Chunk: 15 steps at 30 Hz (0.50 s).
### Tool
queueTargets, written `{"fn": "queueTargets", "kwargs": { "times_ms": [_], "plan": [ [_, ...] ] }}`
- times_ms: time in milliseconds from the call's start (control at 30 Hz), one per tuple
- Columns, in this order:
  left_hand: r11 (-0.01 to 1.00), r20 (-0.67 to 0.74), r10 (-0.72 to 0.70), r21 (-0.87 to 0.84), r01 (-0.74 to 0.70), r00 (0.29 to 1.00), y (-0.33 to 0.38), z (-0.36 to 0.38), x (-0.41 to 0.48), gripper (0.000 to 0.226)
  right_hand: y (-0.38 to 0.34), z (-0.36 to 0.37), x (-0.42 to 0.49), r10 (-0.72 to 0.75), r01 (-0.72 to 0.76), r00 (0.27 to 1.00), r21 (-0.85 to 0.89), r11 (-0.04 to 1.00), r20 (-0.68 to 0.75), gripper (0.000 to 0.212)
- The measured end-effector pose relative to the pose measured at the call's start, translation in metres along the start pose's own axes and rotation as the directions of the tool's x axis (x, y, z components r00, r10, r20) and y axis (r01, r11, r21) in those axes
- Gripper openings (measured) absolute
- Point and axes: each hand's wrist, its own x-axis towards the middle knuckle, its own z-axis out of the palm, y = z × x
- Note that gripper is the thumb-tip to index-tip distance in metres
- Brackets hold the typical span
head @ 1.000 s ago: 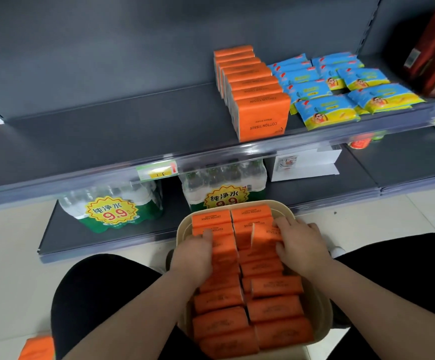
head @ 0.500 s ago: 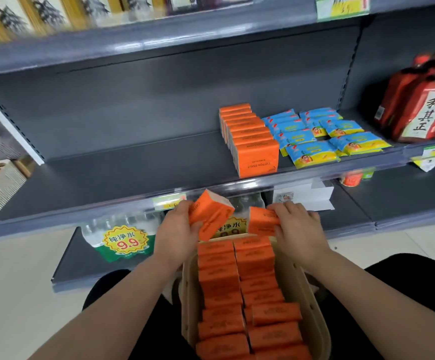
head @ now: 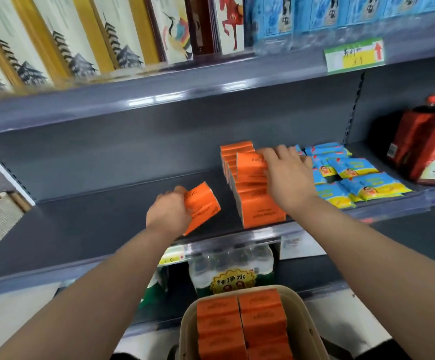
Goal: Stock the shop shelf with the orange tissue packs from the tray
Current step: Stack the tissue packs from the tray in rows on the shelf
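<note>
A dark grey metal shelving unit (head: 107, 157) fills the view, its back panel plain and one slotted upright (head: 351, 120) showing at the right. Light glints off the glossy front edge of the upper shelf (head: 159, 100), where a green and yellow price label (head: 354, 55) hangs. Boxes printed with pagodas (head: 55, 48) stand above it. Lower down, bottled water packs (head: 232, 271) sit just above the pale floor (head: 1, 315).

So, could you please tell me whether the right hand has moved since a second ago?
Yes: the right hand has gone up and away from the tray to the orange row on the shelf, gripping a pack there.
</note>
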Motion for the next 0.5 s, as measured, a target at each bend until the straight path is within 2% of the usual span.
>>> {"fn": "queueTargets", "kwargs": {
  "times_ms": [100,200,367,500],
  "plan": [
    [0.998,0.014,-0.049,0.038,0.048,0.999,0.007,0.007,0.044,0.028,0.003,0.017,0.037,-0.004,0.005,1.000,-0.046,0.999,0.013,0.047],
    [0.993,0.014,-0.094,0.072,0.093,0.995,0.007,0.016,0.091,0.035,0.007,0.037,0.069,-0.005,0.007,0.999,-0.045,0.999,0.041,0.051],
    [0.993,0.051,-0.088,0.081,0.083,0.995,0.006,0.042,0.160,0.044,0.011,0.072,0.113,-0.046,0.046,0.998,-0.010,0.999,0.031,0.058],
    [0.993,0.053,-0.089,0.086,0.084,0.995,0.016,0.064,0.193,0.045,0.020,0.097,0.138,-0.043,0.045,0.996,-0.029,0.999,0.079,0.058]
  ]
}}
